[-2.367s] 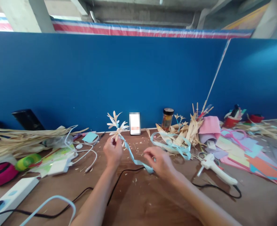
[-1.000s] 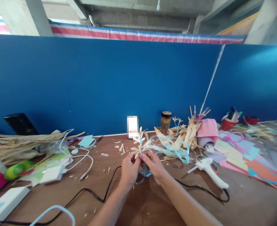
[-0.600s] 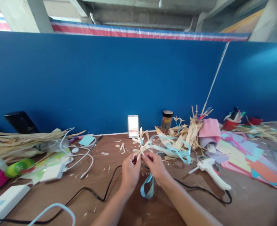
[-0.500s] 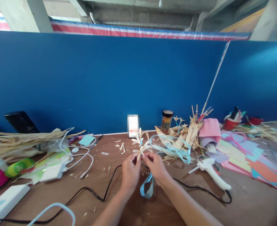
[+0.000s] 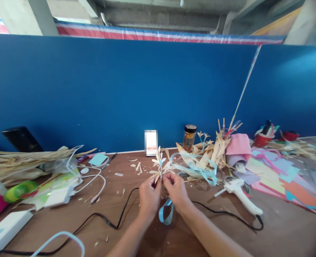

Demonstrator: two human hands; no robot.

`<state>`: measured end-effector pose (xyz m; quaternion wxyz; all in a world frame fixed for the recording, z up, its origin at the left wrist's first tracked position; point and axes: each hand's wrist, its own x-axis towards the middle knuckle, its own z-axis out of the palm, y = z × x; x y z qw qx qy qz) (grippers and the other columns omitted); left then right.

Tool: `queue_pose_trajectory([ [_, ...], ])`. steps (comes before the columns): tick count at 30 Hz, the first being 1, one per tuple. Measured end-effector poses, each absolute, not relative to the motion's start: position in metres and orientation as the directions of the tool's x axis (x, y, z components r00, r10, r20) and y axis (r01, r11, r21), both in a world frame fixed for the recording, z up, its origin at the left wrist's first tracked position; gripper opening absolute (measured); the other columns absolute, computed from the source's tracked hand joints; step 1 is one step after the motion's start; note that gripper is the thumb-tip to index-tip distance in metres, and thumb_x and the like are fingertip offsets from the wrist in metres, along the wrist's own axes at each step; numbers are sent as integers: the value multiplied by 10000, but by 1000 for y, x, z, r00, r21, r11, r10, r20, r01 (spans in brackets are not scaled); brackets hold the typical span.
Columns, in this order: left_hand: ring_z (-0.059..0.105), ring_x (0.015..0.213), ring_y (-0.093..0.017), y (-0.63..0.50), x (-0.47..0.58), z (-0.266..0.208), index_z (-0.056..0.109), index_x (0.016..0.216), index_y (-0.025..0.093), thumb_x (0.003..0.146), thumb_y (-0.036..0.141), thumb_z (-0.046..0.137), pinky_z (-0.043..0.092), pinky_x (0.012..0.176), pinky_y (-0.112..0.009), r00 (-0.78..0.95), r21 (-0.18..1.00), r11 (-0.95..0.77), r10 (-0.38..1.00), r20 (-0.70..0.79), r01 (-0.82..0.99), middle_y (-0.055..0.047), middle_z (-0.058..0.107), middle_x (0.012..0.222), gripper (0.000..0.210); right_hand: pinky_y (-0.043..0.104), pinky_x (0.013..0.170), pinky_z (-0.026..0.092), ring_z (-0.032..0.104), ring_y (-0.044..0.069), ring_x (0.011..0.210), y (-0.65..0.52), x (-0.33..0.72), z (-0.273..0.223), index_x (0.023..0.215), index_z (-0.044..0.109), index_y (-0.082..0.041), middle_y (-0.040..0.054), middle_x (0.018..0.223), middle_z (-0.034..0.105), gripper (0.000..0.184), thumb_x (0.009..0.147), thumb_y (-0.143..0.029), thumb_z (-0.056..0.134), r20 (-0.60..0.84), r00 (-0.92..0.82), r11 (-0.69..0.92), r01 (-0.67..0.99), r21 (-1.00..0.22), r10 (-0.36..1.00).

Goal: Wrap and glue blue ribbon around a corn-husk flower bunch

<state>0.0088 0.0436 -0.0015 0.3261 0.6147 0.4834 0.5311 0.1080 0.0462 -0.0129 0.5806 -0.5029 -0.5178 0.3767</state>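
"Two bare hands at work; how far along?"

"Partway, I judge. Left hand (image 5: 150, 195) pinches the spiky flower of pale dried husk (image 5: 157, 161), upright above the brown table (image 5: 93, 237); right hand (image 5: 176, 191) is closed at its stem, apparently on glossy light-blue ribbon (image 5: 166, 220). Blue shows along the stem, while a loop hangs below, not wound on."

"Anything in the way?"

"Thin black cable (image 5: 95, 214) passes behind both hands. Tangled pale-blue ribbon (image 5: 211, 175) lies to their right; the white glue gun (image 5: 245, 198) rests farther off."
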Motion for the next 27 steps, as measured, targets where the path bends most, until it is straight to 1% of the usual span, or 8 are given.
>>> queue_pose_trajectory([
  [3,610,738,-194,44,9,-4,675,823,143,749,263,501,438,699,-267,-37,917,-313,943,332,245,-48,687,761,224,234,580,395,513,137,587,47,108,-16,675,611,-145,3,596,596,149,702,-277,549,194,191,188,51,-981,962],
  [8,606,717,-194,44,10,-6,674,780,143,753,281,500,437,686,-264,-38,914,-322,939,341,245,-53,679,728,224,229,556,371,486,116,547,50,107,-17,645,609,-143,-9,563,581,161,686,-296,578,128,205,150,-93,-984,970],
  [17,594,747,-203,45,9,-7,685,794,146,753,285,498,431,709,-277,32,914,-333,942,335,232,-58,668,715,237,238,559,371,488,120,548,53,109,-18,641,619,-129,6,569,596,175,651,-305,616,96,231,130,-136,-982,968],
  [19,591,766,-206,46,9,-9,687,823,144,728,281,532,432,715,-284,32,939,-306,952,304,155,-60,674,739,227,239,565,374,494,121,553,53,109,-18,642,621,-130,7,572,598,178,649,-308,618,83,231,122,-160,-980,969],
  [22,594,737,-191,48,11,-11,673,875,129,675,286,596,443,668,-271,15,986,-157,987,158,-52,-70,677,763,266,236,559,379,487,111,533,52,108,-17,609,608,-131,0,552,589,176,639,-303,625,55,218,103,-212,-972,974],
  [25,590,662,-153,50,12,-10,659,871,114,603,271,664,441,604,-232,-1,971,21,1000,-22,-237,-69,672,736,311,227,529,380,479,102,507,52,107,-16,588,587,-135,-4,541,584,182,622,-308,634,17,199,73,-276,-958,980],
  [27,579,615,-125,50,12,-8,652,852,111,562,258,697,433,570,-206,-3,947,88,996,-94,-308,-59,664,706,329,217,494,370,464,94,478,52,106,-15,592,581,-141,-15,514,568,182,612,-312,641,-11,184,49,-314,-948,983],
])
